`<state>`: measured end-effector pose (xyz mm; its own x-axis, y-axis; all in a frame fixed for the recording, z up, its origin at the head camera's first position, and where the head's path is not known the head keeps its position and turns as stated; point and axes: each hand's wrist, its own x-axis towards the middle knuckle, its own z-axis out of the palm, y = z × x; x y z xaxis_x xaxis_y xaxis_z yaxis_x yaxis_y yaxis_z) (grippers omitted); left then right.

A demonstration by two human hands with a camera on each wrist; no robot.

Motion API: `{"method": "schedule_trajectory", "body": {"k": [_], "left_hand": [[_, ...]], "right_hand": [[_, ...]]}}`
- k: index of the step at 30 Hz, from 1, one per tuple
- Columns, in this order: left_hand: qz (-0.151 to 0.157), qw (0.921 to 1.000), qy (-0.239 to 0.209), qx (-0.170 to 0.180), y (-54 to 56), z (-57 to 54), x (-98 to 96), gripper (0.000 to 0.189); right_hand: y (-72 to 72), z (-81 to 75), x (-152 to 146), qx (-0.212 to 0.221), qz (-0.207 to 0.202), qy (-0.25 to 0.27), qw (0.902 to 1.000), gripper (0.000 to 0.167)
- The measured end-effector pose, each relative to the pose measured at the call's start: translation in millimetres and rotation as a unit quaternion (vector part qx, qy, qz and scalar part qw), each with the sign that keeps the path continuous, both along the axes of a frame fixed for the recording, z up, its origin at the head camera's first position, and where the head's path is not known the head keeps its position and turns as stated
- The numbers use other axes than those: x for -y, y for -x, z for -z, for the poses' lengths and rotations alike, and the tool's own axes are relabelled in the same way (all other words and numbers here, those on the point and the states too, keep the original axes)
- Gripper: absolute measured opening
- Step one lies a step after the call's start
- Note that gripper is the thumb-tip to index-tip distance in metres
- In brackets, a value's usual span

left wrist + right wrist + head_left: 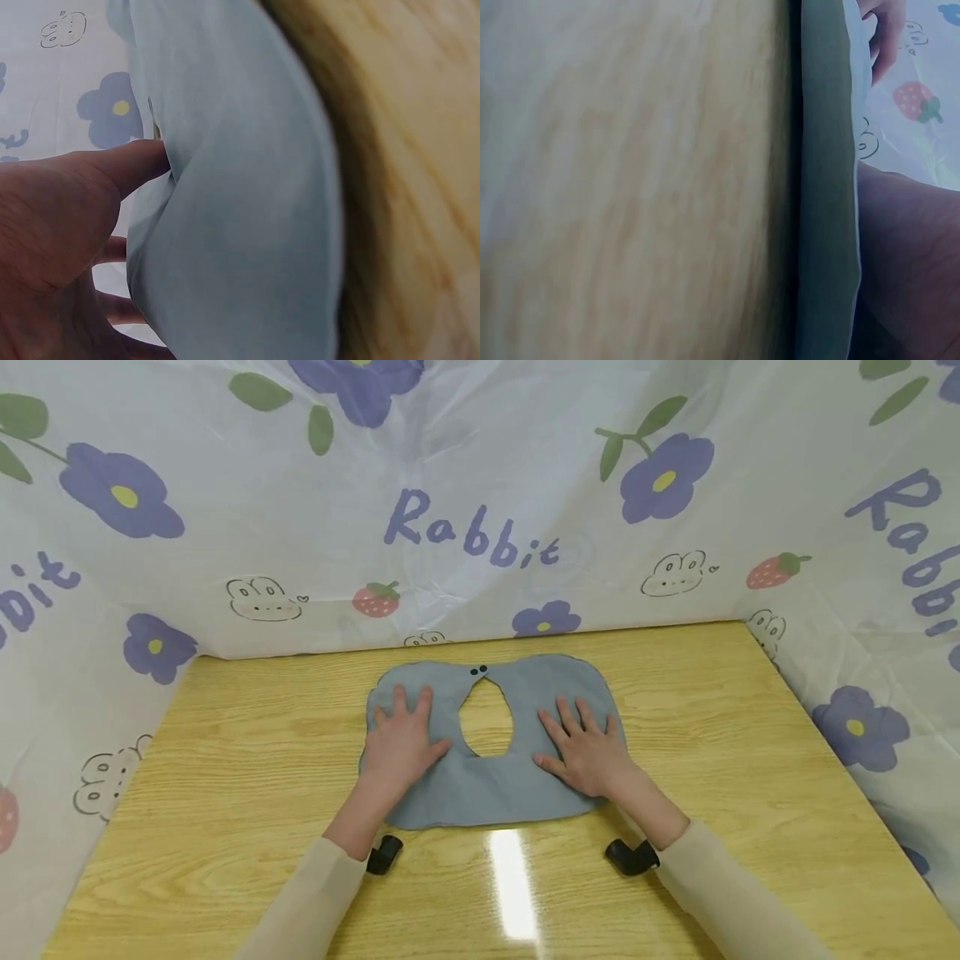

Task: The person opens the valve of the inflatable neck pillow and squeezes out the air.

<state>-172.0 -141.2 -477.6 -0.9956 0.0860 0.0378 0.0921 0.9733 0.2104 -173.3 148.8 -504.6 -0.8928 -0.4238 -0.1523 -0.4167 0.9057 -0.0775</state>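
A grey-blue cloth bib (pixel 487 789) with rounded corners lies spread flat on the wooden table. Its neck opening is in the middle, and two dark snaps (pixel 478 670) sit together at the top edge. My left hand (pixel 399 739) rests on the bib's left side with fingers spread. On its right side lies my right hand (pixel 588 750), palm down, fingers also spread. In the left wrist view, the left thumb (pixel 139 161) touches the cloth (pixel 247 187). The right wrist view shows the bib's edge (pixel 829 187) beside part of the right hand (pixel 915 255).
The wooden table (pixel 247 793) extends around the bib on all sides. White cloth walls (pixel 480 468) printed with flowers, rabbits and strawberries stand behind it and to both sides. A black wrist fitting (pixel 384 855) shows by the left wrist, another (pixel 630 857) by the right.
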Motion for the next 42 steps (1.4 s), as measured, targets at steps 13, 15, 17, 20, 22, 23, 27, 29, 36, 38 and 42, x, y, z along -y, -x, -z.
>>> {"method": "schedule_trajectory", "body": {"k": [13, 15, 17, 20, 22, 23, 27, 29, 36, 38, 42], "left_hand": [[0.000, 0.9999, -0.009, -0.009, -13.7, -6.2, 0.7, 0.084], [0.011, 0.9995, 0.009, -0.026, -23.8, -8.6, -1.0, 0.078], [0.028, 0.9980, 0.027, -0.051, -36.7, -12.2, -3.0, 0.070], [0.057, 0.9940, 0.051, -0.078, -54.7, -16.5, -5.6, 0.060], [0.076, 0.9916, 0.063, -0.084, -64.2, -17.4, -6.8, 0.053], [0.084, 0.9907, 0.068, -0.083, -67.6, -16.9, -7.2, 0.050], [0.116, 0.9867, 0.074, -0.086, -76.1, -13.5, -7.9, 0.043], [0.126, 0.9856, 0.072, -0.087, -78.3, -11.4, -8.0, 0.042], [0.133, 0.9875, 0.067, -0.050, -80.0, -4.4, -6.7, 0.051], [0.135, 0.9881, 0.063, -0.041, -79.3, -2.4, -5.6, 0.053], [0.140, 0.9879, 0.060, -0.031, -77.6, -0.1, -4.2, 0.055]], "right_hand": [[-2.5, -3.7, 0.1, -0.027, -0.006, 0.040, 0.9988, 0.076], [-5.9, -3.6, -0.4, -0.041, -0.011, 0.058, 0.9974, 0.077], [-10.8, -4.1, -0.4, -0.051, -0.016, 0.077, 0.9956, 0.080], [-20.6, -7.0, 0.7, -0.044, -0.034, 0.102, 0.9933, 0.082], [-28.2, -9.2, 1.7, -0.028, -0.053, 0.119, 0.9910, 0.080], [-31.7, -10.1, 2.3, -0.020, -0.063, 0.125, 0.9900, 0.079], [-41.9, -11.0, 4.7, 0.004, -0.088, 0.133, 0.9872, 0.075], [-44.4, -9.9, 5.5, 0.006, -0.091, 0.119, 0.9887, 0.074], [-46.2, -3.9, 4.7, -0.006, -0.090, 0.057, 0.9943, 0.074], [-46.2, -1.4, 3.8, -0.017, -0.093, 0.045, 0.9945, 0.074], [-47.1, 1.6, 2.4, -0.040, -0.100, 0.036, 0.9936, 0.074]]}}
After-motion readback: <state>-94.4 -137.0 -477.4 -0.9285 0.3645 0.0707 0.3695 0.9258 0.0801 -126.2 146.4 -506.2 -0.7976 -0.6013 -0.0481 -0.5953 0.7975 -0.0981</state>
